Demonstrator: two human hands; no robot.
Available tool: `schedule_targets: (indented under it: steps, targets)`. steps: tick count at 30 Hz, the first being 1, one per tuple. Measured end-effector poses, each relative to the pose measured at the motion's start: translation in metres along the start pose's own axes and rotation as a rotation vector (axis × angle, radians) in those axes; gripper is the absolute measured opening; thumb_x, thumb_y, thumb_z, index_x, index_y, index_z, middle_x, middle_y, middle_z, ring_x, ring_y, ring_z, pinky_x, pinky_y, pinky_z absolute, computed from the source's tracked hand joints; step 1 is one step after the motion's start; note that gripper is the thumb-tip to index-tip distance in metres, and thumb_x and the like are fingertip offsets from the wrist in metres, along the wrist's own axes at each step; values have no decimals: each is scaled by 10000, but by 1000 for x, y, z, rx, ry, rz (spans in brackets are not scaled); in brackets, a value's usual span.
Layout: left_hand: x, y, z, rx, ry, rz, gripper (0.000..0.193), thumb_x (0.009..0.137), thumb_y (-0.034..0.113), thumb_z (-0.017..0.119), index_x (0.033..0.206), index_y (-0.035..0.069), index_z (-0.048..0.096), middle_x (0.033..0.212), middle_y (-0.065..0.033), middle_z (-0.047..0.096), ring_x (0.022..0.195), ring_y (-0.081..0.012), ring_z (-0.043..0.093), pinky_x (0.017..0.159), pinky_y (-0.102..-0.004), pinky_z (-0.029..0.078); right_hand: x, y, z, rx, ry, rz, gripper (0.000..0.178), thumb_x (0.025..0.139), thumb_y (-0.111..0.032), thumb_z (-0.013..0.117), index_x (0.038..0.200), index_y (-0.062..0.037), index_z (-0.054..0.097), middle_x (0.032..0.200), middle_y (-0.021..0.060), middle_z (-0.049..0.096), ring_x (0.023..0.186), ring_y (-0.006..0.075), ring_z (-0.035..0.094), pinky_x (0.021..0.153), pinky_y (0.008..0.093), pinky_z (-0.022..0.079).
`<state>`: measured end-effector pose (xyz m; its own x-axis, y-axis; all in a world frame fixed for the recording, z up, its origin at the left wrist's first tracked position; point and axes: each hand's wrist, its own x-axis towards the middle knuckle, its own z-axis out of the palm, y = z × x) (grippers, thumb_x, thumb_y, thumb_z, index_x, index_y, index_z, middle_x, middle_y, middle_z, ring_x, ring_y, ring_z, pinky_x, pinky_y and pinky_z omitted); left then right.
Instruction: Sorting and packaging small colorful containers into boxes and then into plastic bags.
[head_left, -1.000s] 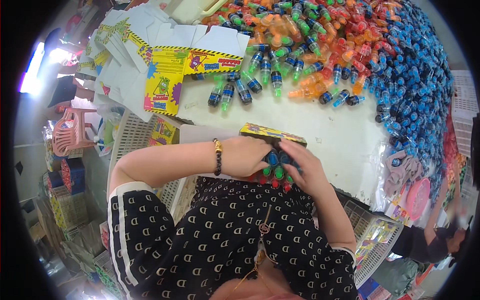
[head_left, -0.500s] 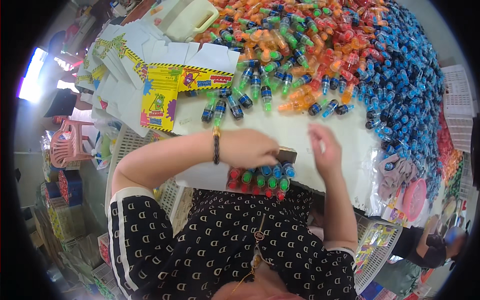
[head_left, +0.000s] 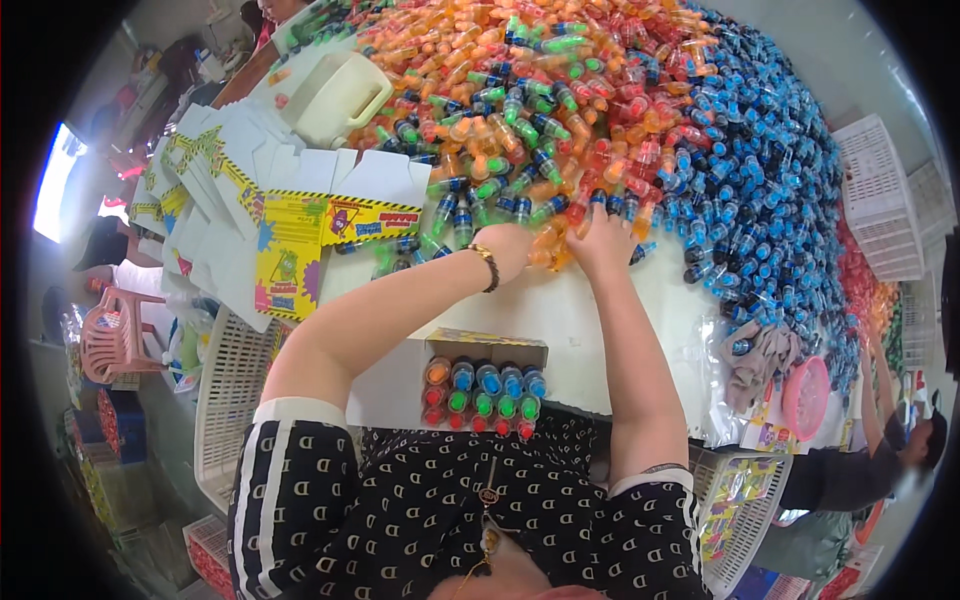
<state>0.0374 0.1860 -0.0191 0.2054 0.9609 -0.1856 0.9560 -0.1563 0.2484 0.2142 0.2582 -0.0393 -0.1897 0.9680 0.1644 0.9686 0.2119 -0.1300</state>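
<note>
Both my hands reach into the near edge of a big heap of small bottles. My left hand (head_left: pixel 505 250) is beside several orange bottles (head_left: pixel 546 243); its fingers are turned away and mostly hidden. A little to the right, my right hand (head_left: pixel 603 243) has its fingers curled over dark-capped small bottles (head_left: pixel 598 199) and grips there. Close to my body lies a carton (head_left: pixel 490 347) with its open side showing. Inside, small bottles stand in rows with their ends outward: an orange bottle (head_left: pixel 437 370) and blue bottles (head_left: pixel 488 379) on top, green and red ones below.
Flat printed cartons (head_left: pixel 292 255) are stacked at the left, near a cream plastic container (head_left: pixel 340 98). Blue bottles (head_left: pixel 760 170) pile up at the right, by a grey cloth (head_left: pixel 765 365) and a pink basket (head_left: pixel 806 398). White crates (head_left: pixel 225 410) flank me. Another person (head_left: pixel 880 460) works at far right.
Both hands have moved away from the carton, forward to the bottle heap. The carton's top row, covered in part by my left hand before, now shows fully. The whole view has shifted slightly.
</note>
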Motion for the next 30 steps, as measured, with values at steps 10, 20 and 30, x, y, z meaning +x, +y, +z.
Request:
schedule_targets:
  steps: [10, 20, 30]
  targets:
    - [21, -29, -10, -1243, 327, -237, 309, 891, 302, 646, 1041, 36, 597, 878, -53, 648, 836, -147, 626, 755, -304, 511, -7, -1, -3, -48, -27, -210, 514, 756, -246, 697, 1214, -78, 535, 992, 131, 608, 960, 315, 591, 796, 472, 437]
    - [31, -74, -46, -1174, 585, -598, 507, 816, 428, 669, 1066, -4, 584, 975, -107, 642, 932, -214, 618, 836, -377, 483, 44, 105, 19, 766, 470, 56, 363, 882, -113, 532, 1218, 23, 532, 1001, 225, 586, 924, 368, 567, 838, 422, 464]
    - [71, -107, -20, -475, 536, -498, 460, 806, 328, 680, 1194, 101, 584, 1196, -158, 615, 1081, -331, 596, 932, -410, 470, 79, 110, 8, 261, 80, 208, 264, 786, -242, 678, 973, -61, 633, 891, 175, 668, 857, 365, 645, 761, 445, 514]
